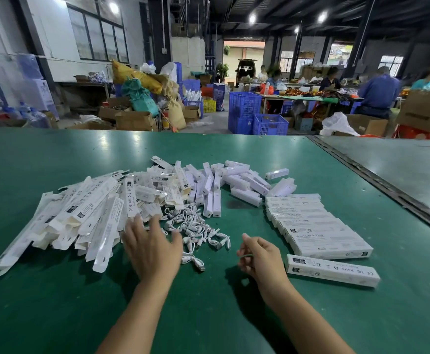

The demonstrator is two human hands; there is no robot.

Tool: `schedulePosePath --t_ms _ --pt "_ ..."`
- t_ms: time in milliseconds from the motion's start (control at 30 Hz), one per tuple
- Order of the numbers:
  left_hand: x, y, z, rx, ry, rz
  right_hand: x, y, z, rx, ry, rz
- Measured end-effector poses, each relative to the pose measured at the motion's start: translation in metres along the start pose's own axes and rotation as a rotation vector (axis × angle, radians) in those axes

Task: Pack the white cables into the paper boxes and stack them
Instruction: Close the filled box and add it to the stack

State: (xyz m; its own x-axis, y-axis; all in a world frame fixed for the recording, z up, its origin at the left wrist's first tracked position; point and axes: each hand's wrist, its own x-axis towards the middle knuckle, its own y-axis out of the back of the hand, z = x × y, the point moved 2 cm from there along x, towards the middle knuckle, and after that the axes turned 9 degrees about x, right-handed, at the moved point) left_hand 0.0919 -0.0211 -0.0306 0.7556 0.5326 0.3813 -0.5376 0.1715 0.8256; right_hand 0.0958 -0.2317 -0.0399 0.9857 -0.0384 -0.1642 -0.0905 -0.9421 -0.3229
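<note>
A tangle of short white cables lies in the middle of the green table. To its left spreads a heap of flat, unfolded paper boxes. My left hand hovers with fingers spread over the edge of that heap, beside the cables, holding nothing. My right hand hangs loosely curled and holds nothing, just right of the cables. A row of packed boxes lies stacked in an overlapping line at the right. One more packed box lies alone in front of that row.
Several small white lamp units are piled behind the cables. A metal seam divides this table from a grey one at the right. Behind it stand blue crates and cardboard boxes, and people work at distant tables.
</note>
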Motion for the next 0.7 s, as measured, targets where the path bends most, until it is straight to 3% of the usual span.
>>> schedulePosePath --t_ms 200,500,600,700 --pt "0.02 0.007 -0.045 0.044 0.241 -0.013 -0.002 0.002 -0.001 0.006 -0.007 -0.007" --pt "0.023 0.003 -0.052 -0.143 0.329 0.028 -0.001 0.001 0.0 -0.006 -0.012 -0.039" --pt "0.019 0.009 -0.037 -0.299 0.29 0.148 0.0 0.0 0.001 -0.017 -0.002 -0.056" --pt "0.007 0.011 -0.012 -0.641 0.226 0.183 -0.002 -0.002 0.001 -0.039 -0.004 -0.082"
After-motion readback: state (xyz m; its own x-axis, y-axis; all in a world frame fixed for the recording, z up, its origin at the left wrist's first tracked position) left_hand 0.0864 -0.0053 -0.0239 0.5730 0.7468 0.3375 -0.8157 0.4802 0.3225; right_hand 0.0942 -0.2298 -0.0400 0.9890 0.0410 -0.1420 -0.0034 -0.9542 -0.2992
